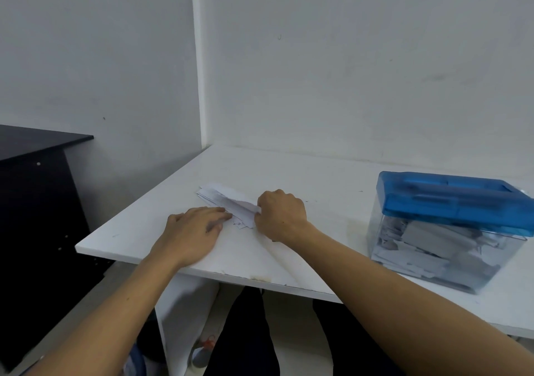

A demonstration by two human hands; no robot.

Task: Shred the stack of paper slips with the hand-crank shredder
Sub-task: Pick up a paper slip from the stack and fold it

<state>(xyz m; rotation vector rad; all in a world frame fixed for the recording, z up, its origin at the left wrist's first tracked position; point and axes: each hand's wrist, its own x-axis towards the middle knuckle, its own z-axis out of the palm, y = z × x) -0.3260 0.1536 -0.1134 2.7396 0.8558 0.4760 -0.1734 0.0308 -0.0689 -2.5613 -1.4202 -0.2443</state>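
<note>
The stack of paper slips (222,199) lies on the white desk (318,170), well left of the shredder (450,225); the right hand (281,217) curls at the stack's shredder-side end, pinching a lifted slip. The left hand (193,231), fingers straight, presses the end farther from the shredder; one stack, slips too close to count, and one shredder. Bare desk lies between them; the desk's left edge runs just beyond the stack.
</note>
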